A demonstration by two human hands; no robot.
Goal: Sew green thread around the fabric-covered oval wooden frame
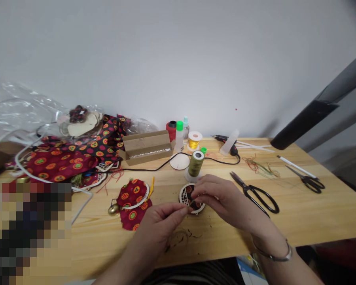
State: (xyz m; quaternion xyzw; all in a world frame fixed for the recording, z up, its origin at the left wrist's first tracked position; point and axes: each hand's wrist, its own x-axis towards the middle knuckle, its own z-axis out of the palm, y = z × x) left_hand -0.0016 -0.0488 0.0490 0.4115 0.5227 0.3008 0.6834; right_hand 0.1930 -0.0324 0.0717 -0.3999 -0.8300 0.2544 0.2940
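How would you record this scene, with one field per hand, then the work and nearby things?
Left hand: thumb and forefinger pinching a thin greenish strand
Right hand: fingertips close to the strand, grip unclear
Under the hands: dark, round, white-latticed ornament, partly covered
Behind ornament: olive-green cylindrical thread spool
Right of ornament: black-handled metal scissors
Left of ornament: maroon patterned fabric, round brass-coloured bell
Surface: pale wooden table
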